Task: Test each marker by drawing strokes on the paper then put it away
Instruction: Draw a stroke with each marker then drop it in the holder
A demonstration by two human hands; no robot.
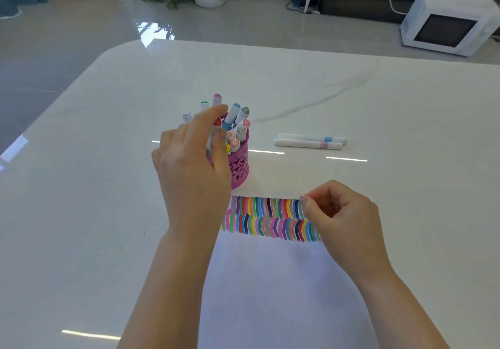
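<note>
A pink perforated holder (239,167) stands on the table and is packed with several white markers (238,117) with coloured caps. My left hand (192,170) is at the holder's left side, with thumb and fingers closed around a red-capped marker (216,123) that sits in the holder. A white paper (270,281) lies in front of me, and two rows of coloured strokes (270,218) run along its far edge. My right hand (343,218) is curled over the paper's far right corner, fingertips on the strokes' end, with nothing visible in it.
Two white markers (309,141), one with a blue band and one with a pink band, lie side by side on the white table (378,99) to the right of the holder. A white microwave (446,24) sits on the floor at far right.
</note>
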